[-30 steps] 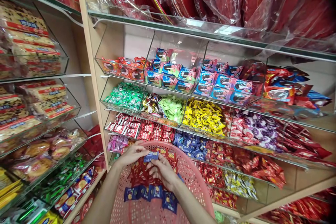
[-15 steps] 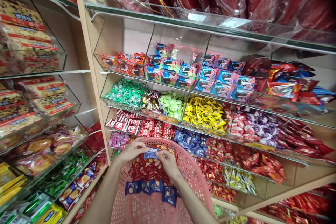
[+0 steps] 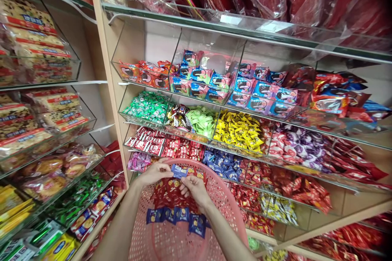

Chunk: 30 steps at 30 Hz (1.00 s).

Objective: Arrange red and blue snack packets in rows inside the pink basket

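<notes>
A small blue candy packet (image 3: 179,171) is held up between my hands, above the far part of a pink perforated plastic basket (image 3: 237,212). My left hand (image 3: 154,173) pinches the packet's left end. At its lower right corner, my right hand (image 3: 196,191) grips it with thumb and forefinger, the other fingers curled. Beneath them, red candy packets (image 3: 165,193) with orange round prints lie in the basket. Nearer to me is a row of blue packets (image 3: 181,214), one of them (image 3: 197,225) set slightly forward.
Clear shelf bins hold blue packets (image 3: 226,165), red packets (image 3: 183,147), yellow sweets (image 3: 240,132) and green sweets (image 3: 147,106) ahead. A wooden upright (image 3: 107,69) divides them from the left shelves with wrapped pastries (image 3: 39,55). Glass shelf edges (image 3: 214,32) cross above.
The blue packet has turned and risen a little, showing more of its face. My right hand has slipped to its lower corner. The view has shifted slightly.
</notes>
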Each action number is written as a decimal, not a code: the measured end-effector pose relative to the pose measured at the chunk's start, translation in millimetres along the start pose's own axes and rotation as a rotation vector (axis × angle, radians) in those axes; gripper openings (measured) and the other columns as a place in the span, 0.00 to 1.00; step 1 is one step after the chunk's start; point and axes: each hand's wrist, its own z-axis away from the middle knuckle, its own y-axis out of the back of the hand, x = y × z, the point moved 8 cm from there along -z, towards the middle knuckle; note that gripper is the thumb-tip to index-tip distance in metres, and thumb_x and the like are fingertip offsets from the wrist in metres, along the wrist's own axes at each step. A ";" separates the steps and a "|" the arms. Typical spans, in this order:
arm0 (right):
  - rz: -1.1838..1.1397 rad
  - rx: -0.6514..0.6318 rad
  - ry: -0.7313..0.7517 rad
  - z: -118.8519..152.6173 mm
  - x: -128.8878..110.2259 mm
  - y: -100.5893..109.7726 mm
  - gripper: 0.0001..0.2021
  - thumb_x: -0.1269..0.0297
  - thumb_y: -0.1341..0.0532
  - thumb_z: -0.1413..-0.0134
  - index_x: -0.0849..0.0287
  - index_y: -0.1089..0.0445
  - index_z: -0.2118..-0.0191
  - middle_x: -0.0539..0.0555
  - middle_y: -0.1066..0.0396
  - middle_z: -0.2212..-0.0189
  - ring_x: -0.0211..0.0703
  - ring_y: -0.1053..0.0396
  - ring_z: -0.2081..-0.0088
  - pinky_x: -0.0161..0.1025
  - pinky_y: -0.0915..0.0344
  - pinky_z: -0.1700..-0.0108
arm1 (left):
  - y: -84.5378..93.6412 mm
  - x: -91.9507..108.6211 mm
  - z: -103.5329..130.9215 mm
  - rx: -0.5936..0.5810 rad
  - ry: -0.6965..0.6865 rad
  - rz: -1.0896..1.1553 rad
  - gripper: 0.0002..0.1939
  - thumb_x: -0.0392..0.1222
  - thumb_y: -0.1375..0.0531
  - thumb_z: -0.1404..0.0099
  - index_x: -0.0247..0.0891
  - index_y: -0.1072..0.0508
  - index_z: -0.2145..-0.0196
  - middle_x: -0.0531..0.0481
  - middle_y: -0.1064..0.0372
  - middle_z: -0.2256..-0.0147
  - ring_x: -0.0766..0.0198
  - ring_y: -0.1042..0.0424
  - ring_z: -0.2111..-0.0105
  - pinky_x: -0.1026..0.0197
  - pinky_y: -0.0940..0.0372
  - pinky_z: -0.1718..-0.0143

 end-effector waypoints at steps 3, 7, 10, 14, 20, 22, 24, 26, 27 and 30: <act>0.084 -0.031 0.025 0.2 -5.0 1.7 0.19 0.48 0.37 0.61 0.62 0.37 0.79 0.50 0.31 0.84 0.30 0.38 0.85 0.27 0.44 0.83 | -0.7 -1.7 -0.7 0.002 0.011 0.004 0.15 0.55 0.41 0.50 0.40 0.27 0.76 0.50 0.35 0.53 0.57 0.56 0.41 0.58 0.55 0.44; 0.150 -0.059 0.045 0.4 -9.4 3.7 0.20 0.48 0.39 0.59 0.62 0.38 0.79 0.50 0.32 0.84 0.31 0.38 0.85 0.28 0.44 0.83 | -0.3 -2.7 -1.1 0.009 0.011 0.025 0.15 0.54 0.41 0.50 0.39 0.27 0.76 0.49 0.37 0.51 0.57 0.55 0.41 0.58 0.55 0.44; 0.158 -0.032 0.112 0.9 -12.5 7.5 0.18 0.48 0.42 0.54 0.62 0.36 0.73 0.51 0.32 0.79 0.33 0.35 0.82 0.29 0.41 0.81 | 0.1 -2.0 -0.3 -0.003 0.007 0.055 0.15 0.55 0.41 0.49 0.39 0.26 0.75 0.50 0.40 0.48 0.57 0.55 0.41 0.58 0.55 0.43; 0.124 0.028 0.273 4.9 -22.2 11.8 0.22 0.53 0.44 0.50 0.54 0.45 0.50 0.51 0.33 0.67 0.35 0.32 0.74 0.34 0.35 0.72 | 1.4 -1.8 1.5 0.002 0.016 0.062 0.16 0.56 0.42 0.49 0.40 0.26 0.73 0.51 0.41 0.47 0.58 0.55 0.41 0.57 0.56 0.43; 0.511 0.077 0.554 20.4 -48.7 -0.1 0.16 0.64 0.45 0.48 0.53 0.40 0.52 0.54 0.36 0.61 0.40 0.36 0.63 0.38 0.37 0.61 | 0.3 -0.6 2.5 0.002 0.012 0.059 0.17 0.57 0.42 0.49 0.40 0.26 0.73 0.51 0.45 0.44 0.58 0.55 0.41 0.57 0.56 0.43; 0.610 0.096 0.609 24.6 -55.5 -3.1 0.13 0.65 0.46 0.47 0.52 0.36 0.55 0.54 0.36 0.60 0.41 0.37 0.61 0.39 0.39 0.59 | 0.1 -0.8 2.7 -0.003 0.021 0.048 0.18 0.58 0.42 0.50 0.41 0.26 0.73 0.52 0.47 0.43 0.56 0.56 0.40 0.57 0.57 0.42; 0.664 0.107 0.658 28.4 -61.2 -4.7 0.11 0.65 0.47 0.46 0.53 0.34 0.57 0.54 0.35 0.61 0.42 0.37 0.59 0.39 0.40 0.56 | -0.2 0.0 3.5 -0.014 0.031 0.021 0.18 0.59 0.43 0.50 0.42 0.26 0.73 0.53 0.46 0.43 0.55 0.58 0.40 0.56 0.58 0.42; 0.688 0.128 0.684 31.3 -65.4 -4.2 0.09 0.64 0.48 0.45 0.54 0.33 0.60 0.54 0.34 0.63 0.42 0.37 0.59 0.39 0.42 0.56 | 0.0 1.5 5.1 -0.020 0.048 0.001 0.20 0.61 0.45 0.48 0.43 0.25 0.73 0.54 0.44 0.44 0.55 0.60 0.39 0.54 0.59 0.42; 0.688 0.149 0.681 32.0 -66.7 -2.7 0.09 0.63 0.48 0.44 0.54 0.32 0.62 0.54 0.34 0.65 0.42 0.37 0.61 0.38 0.42 0.57 | 0.7 2.6 6.1 -0.015 0.058 -0.002 0.21 0.61 0.47 0.47 0.43 0.25 0.72 0.54 0.44 0.44 0.55 0.60 0.39 0.54 0.59 0.42; 0.629 0.225 0.611 31.2 -66.5 4.9 0.10 0.59 0.47 0.45 0.56 0.33 0.69 0.52 0.35 0.71 0.40 0.38 0.67 0.36 0.42 0.63 | 2.7 6.0 9.0 0.009 0.074 0.013 0.24 0.62 0.52 0.43 0.43 0.24 0.72 0.54 0.45 0.43 0.57 0.58 0.40 0.54 0.61 0.41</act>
